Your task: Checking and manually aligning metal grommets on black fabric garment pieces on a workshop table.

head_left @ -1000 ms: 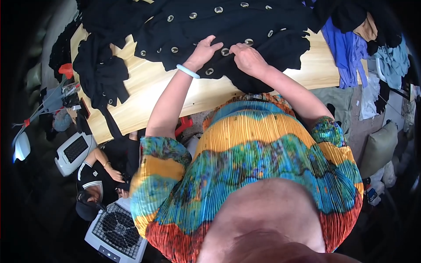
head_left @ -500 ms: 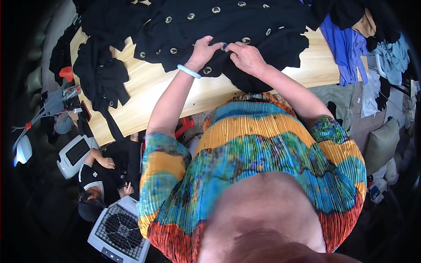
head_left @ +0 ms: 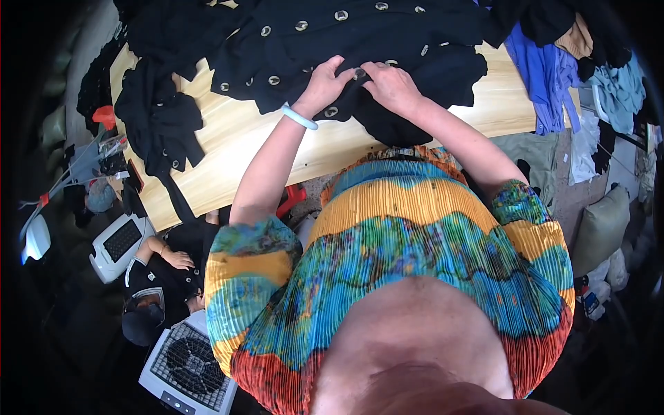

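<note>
A black garment (head_left: 387,34) with large shiny oval buttons lies spread over the wooden table. At its near part, one dark button (head_left: 359,73) sits between my two hands. My left hand (head_left: 325,88), with a pale blue bangle on the wrist, is closed on the cloth, its thumb pointing to this button; some of its fingertips are hidden. From the other side, my right hand (head_left: 393,90) pinches the cloth at the button with bent fingers. Another button (head_left: 331,111) shows just below my left hand.
The light wooden table (head_left: 242,149) ends close to my body. More black clothing (head_left: 155,114) lies at its left, and purple garments (head_left: 543,76) hang over its right edge. At lower left, a person in black (head_left: 162,277) sits beside a grey fan unit (head_left: 190,363).
My hands have shifted slightly around the same button, and the cloth by them has moved a little. At lower left, the other person's hands have moved.
</note>
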A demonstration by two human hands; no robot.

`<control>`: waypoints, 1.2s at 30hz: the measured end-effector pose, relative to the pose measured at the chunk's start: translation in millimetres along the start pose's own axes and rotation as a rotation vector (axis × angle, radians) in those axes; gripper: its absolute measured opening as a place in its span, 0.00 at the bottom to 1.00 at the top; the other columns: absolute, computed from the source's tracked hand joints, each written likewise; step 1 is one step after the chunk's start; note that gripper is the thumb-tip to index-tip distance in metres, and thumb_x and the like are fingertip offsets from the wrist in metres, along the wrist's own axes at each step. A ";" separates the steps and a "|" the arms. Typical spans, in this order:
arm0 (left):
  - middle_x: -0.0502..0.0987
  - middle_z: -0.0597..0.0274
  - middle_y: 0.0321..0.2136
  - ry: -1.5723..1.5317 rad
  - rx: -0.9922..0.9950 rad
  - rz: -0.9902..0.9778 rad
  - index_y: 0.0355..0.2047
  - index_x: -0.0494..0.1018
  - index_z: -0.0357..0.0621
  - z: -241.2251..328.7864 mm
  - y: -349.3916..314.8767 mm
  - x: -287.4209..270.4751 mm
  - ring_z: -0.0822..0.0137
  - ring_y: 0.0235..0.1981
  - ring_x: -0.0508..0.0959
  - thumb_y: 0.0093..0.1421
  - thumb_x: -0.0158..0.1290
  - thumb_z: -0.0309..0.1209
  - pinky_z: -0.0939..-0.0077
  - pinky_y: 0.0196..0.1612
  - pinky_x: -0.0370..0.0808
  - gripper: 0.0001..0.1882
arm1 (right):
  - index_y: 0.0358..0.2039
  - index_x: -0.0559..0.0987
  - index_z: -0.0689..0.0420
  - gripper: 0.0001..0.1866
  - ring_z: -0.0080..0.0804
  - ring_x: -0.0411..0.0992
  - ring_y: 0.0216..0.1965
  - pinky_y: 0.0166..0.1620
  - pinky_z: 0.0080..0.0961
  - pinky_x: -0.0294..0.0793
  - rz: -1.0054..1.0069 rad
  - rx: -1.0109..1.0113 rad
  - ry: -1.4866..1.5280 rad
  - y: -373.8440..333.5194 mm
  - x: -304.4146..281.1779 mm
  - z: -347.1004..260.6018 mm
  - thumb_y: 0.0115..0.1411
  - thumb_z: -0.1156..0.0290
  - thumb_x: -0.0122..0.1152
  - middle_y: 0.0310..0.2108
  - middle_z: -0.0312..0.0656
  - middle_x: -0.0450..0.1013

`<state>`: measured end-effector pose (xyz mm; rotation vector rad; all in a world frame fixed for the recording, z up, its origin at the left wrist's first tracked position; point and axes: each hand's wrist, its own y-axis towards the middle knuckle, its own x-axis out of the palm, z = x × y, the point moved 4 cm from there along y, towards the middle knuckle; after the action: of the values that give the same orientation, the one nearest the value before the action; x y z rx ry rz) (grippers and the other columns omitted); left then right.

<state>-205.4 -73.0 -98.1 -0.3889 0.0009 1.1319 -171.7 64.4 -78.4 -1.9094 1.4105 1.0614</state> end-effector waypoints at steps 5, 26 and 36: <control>0.72 0.43 0.28 0.539 0.200 -0.093 0.42 0.61 0.31 17.6 -14.0 10.7 0.51 0.32 0.74 0.46 0.55 0.36 0.67 0.37 0.69 0.28 | 0.28 0.70 0.63 0.07 0.45 0.71 0.32 0.38 0.35 0.70 -0.048 -0.098 -0.115 1.4 -6.1 -4.4 0.49 0.73 0.52 0.28 0.51 0.70; 0.73 0.47 0.35 0.395 0.146 -0.063 0.43 0.63 0.32 -6.0 -8.3 1.9 0.62 0.36 0.74 0.51 0.49 0.25 0.73 0.39 0.69 0.18 | 0.34 0.70 0.62 0.09 0.47 0.69 0.34 0.39 0.35 0.67 -0.337 -0.090 0.229 9.9 2.9 20.5 0.51 0.74 0.49 0.29 0.50 0.71; 0.71 0.56 0.35 0.143 0.072 -0.211 0.39 0.63 0.32 -6.3 -0.1 -0.6 0.70 0.39 0.69 0.48 0.54 0.24 0.78 0.45 0.65 0.18 | 0.33 0.72 0.61 0.17 0.43 0.71 0.30 0.35 0.33 0.69 -0.286 -0.030 0.229 -2.8 -16.4 31.2 0.50 0.60 0.57 0.24 0.47 0.72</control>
<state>-204.3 -75.5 -103.9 -0.3959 0.1232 0.8917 -180.0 98.6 -81.9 -2.2308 1.1928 0.7520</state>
